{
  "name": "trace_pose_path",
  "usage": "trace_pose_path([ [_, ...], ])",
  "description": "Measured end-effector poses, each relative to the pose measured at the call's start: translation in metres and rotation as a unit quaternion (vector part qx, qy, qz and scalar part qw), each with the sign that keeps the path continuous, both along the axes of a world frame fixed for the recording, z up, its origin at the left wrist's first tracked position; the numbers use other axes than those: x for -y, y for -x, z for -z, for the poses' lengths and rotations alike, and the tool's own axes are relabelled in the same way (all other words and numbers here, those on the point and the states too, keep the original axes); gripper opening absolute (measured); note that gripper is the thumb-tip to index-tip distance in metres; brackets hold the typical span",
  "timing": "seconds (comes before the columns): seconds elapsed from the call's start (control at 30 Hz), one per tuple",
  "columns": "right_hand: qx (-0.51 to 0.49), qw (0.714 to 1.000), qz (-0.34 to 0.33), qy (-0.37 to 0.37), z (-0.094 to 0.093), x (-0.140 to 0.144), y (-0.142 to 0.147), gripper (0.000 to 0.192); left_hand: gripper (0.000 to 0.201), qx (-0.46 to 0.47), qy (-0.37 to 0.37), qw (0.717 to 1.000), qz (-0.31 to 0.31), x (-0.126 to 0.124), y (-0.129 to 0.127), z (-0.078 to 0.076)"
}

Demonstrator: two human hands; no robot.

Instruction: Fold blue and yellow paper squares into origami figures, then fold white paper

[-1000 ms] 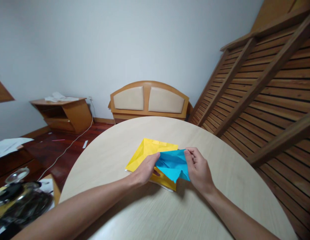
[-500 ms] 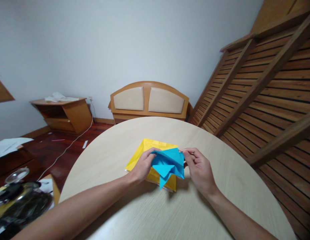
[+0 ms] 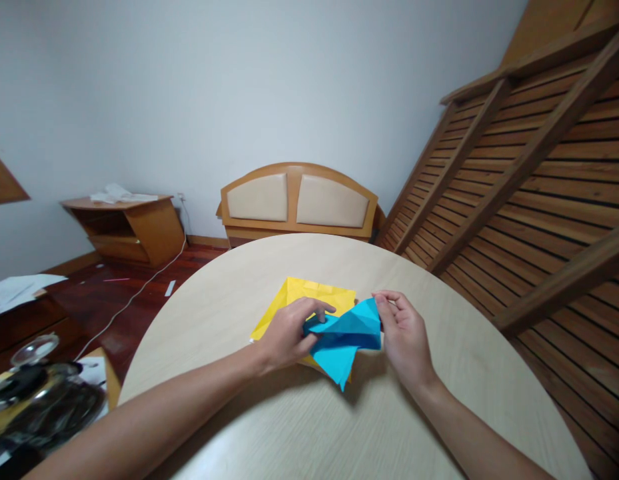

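A partly folded sheet of blue paper [image 3: 339, 357] is held between my hands, just above the table. My left hand [image 3: 292, 330] grips its left side, with the index finger raised and curled over the top edge. My right hand [image 3: 404, 330] pinches the upper right corner between thumb and fingers. Creases run across the blue paper, and a pointed flap hangs down toward me. Beneath and behind it lies creased yellow paper [image 3: 309, 291] on the round table, partly hidden by my left hand and the blue sheet.
The round pale wooden table [image 3: 199, 307] spreads around my hands. Beyond it stands a headboard [image 3: 292, 193] with padded panels. Wooden slats [image 3: 529, 200] lean at the right. On the left are a small cabinet [image 3: 159, 230] and a box of dark items [image 3: 54, 407].
The blue paper has shifted a little to the right and turned, its pointed flap now lower and further right. My right hand has moved slightly right; my left index finger has lifted.
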State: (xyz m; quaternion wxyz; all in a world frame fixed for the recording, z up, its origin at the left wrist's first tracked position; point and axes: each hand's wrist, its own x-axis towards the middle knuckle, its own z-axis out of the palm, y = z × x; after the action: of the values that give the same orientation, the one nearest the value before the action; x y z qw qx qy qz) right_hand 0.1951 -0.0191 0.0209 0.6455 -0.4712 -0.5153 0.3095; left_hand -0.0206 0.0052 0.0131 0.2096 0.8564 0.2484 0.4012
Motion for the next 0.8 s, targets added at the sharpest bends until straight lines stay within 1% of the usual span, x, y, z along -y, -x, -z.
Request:
trace_pose_path([
  [0.07, -0.014, 1.0, -0.002, 0.004, -0.001, -0.002, -0.002, 0.043, 0.03, 0.021, 0.038, 0.999, -0.007, 0.001, -0.001, -0.003],
  [0.13, -0.018, 1.0, 0.0, 0.003, -0.003, -0.004, -0.006, 0.043, 0.018, 0.049, 0.074, 0.996, -0.016, 0.002, -0.002, -0.005],
  [0.23, 0.006, 1.0, -0.003, 0.014, -0.002, -0.007, -0.011, 0.041, 0.005, 0.088, 0.101, 0.99, -0.043, 0.002, -0.004, -0.005],
  [0.4, 0.062, 0.996, -0.034, 0.055, 0.007, -0.015, -0.019, 0.042, 0.012, 0.15, 0.152, 0.976, -0.035, 0.001, -0.006, -0.002],
  [0.5, 0.085, 0.995, -0.023, 0.053, 0.012, -0.018, -0.021, 0.041, 0.018, 0.171, 0.208, 0.961, -0.062, -0.002, -0.008, -0.002],
  [0.57, 0.115, 0.993, -0.001, 0.027, 0.012, -0.018, -0.02, 0.039, 0.021, 0.188, 0.246, 0.948, -0.076, -0.005, -0.008, -0.003],
  [0.63, 0.165, 0.985, 0.035, -0.029, 0.008, -0.013, -0.017, 0.034, 0.024, 0.206, 0.26, 0.939, -0.087, -0.007, -0.009, -0.003],
  [0.67, 0.192, 0.977, 0.065, -0.072, 0.006, -0.009, -0.015, 0.032, 0.026, 0.216, 0.261, 0.937, -0.09, -0.008, -0.009, -0.003],
  [0.73, 0.261, 0.949, 0.097, -0.151, 0.001, 0.0, -0.01, 0.029, 0.027, 0.231, 0.258, 0.933, -0.097, -0.009, -0.01, -0.004],
  [0.77, 0.286, 0.934, 0.106, -0.186, 0.0, 0.004, -0.007, 0.022, 0.027, 0.233, 0.254, 0.933, -0.103, -0.008, -0.01, -0.004],
  [0.8, 0.302, 0.926, 0.093, -0.207, -0.001, 0.008, -0.005, 0.017, 0.026, 0.233, 0.249, 0.934, -0.11, -0.007, -0.01, -0.005],
])
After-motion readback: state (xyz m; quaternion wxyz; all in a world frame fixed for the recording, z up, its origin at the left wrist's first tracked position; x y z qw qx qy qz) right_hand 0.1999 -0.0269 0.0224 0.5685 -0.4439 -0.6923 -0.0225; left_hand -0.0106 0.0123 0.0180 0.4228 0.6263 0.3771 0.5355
